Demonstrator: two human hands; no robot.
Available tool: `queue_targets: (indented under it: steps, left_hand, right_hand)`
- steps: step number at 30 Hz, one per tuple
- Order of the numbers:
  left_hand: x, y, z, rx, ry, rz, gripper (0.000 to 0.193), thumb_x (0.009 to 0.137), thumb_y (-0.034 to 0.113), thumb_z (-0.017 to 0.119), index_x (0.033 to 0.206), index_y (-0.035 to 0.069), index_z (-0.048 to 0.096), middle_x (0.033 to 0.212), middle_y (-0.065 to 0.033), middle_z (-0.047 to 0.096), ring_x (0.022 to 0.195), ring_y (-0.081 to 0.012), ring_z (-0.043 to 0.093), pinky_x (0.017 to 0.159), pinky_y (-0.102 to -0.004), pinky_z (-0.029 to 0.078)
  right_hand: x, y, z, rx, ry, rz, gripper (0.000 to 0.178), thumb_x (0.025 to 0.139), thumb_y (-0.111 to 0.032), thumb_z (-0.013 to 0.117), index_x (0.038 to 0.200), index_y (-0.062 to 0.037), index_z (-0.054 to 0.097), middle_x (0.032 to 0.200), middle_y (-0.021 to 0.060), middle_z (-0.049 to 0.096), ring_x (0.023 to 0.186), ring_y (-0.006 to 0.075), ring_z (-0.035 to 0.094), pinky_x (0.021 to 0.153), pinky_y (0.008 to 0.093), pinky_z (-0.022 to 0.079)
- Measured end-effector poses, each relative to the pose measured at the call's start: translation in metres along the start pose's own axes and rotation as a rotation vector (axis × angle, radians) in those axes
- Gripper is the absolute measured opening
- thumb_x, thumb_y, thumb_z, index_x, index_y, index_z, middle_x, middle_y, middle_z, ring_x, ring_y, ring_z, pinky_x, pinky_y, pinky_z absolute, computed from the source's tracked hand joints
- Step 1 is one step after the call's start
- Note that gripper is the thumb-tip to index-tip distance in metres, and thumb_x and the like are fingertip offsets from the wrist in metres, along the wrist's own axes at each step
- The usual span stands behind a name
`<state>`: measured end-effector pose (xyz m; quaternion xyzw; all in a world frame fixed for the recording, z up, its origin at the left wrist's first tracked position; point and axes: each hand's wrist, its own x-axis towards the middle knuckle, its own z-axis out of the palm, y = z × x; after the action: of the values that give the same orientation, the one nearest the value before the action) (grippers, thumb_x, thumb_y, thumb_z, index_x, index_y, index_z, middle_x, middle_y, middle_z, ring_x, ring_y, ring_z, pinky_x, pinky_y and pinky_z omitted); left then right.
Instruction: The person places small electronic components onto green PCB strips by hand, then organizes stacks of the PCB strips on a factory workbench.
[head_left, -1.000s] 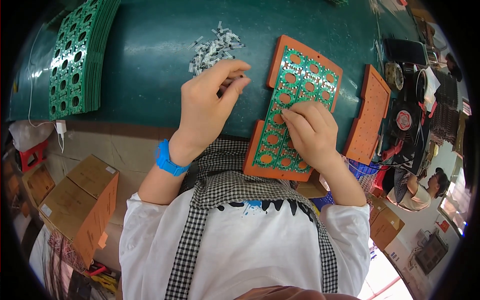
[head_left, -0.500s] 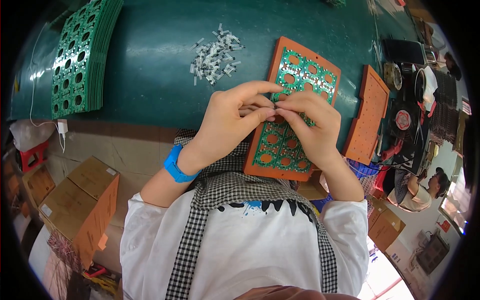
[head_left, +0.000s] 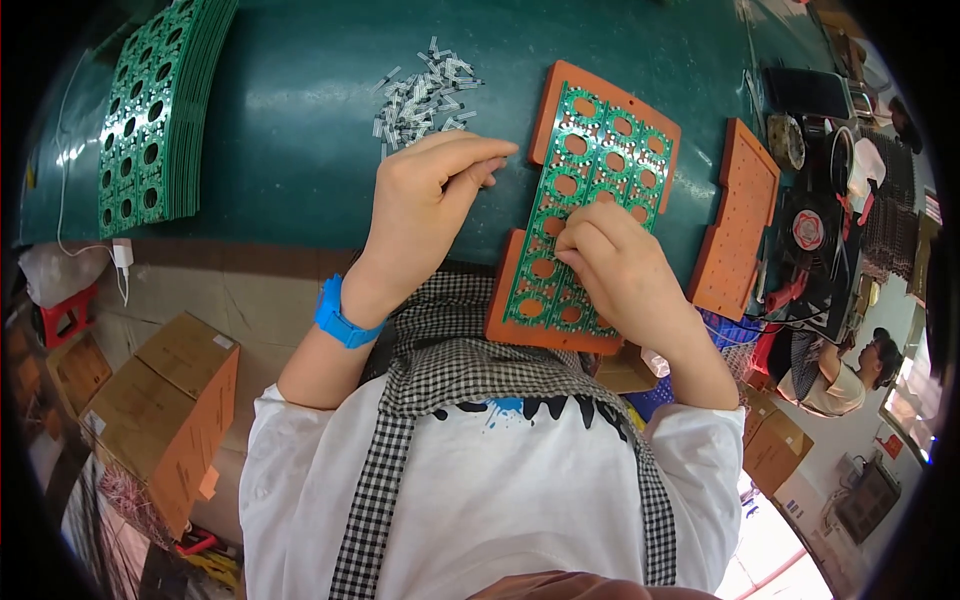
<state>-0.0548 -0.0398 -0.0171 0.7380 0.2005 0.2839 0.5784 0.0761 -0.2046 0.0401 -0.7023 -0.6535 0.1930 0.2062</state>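
Observation:
A green circuit board panel [head_left: 543, 286] with several round cut-outs lies in an orange tray [head_left: 507, 262]. Over the panel's middle, my right hand [head_left: 622, 262] has thumb and fingers pinched together at the board; whatever is between them is too small to make out. My left hand [head_left: 425, 200], with a blue band on the wrist, hovers left of the tray. Its index finger points right, with the thumb close beneath and the other fingers curled; anything held there is hidden. Beyond that hand lies a loose pile of small clear-and-black parts [head_left: 425, 95] on the green table.
A tall stack of green circuit panels [head_left: 150, 125] stands at the far left. To the right lies another orange tray [head_left: 738, 215], with tools and a black device [head_left: 805, 230] past it. Cardboard boxes [head_left: 150, 390] sit on the floor at left. Another person [head_left: 835, 375] is at far right.
My hands have parted: the left moved left and slightly up toward the pile, the right down onto the panel. Before, their fingertips met over the board.

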Motion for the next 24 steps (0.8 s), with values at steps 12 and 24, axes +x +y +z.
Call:
queue_targets:
  steps: [12, 24]
  left_hand:
    - [-0.0054, 0.0019, -0.001, -0.112, -0.027, -0.128, 0.028, 0.086, -0.002, 0.058, 0.113, 0.004, 0.065, 0.083, -0.0087, 0.068, 0.073, -0.0123, 0.064, 0.067, -0.0249, 0.052]
    - [-0.0063, -0.0006, -0.0013, -0.119, -0.036, -0.11, 0.031, 0.086, -0.006, 0.054, 0.115, 0.003, 0.062, 0.082, -0.0073, 0.067, 0.075, -0.0134, 0.065, 0.07, -0.0257, 0.053]
  right_hand:
    - [-0.0001, -0.0045, 0.0019, -0.156, -0.002, 0.022, 0.014, 0.078, -0.006, 0.065, 0.088, -0.0023, 0.055, 0.087, 0.0091, 0.056, 0.081, 0.0269, 0.059, 0.068, 0.0352, 0.05]
    - [0.0014, -0.0063, 0.0016, -0.196, 0.011, -0.019, 0.016, 0.076, -0.007, 0.065, 0.086, -0.0026, 0.054, 0.084, 0.0086, 0.053, 0.081, 0.0243, 0.058, 0.066, 0.0337, 0.049]
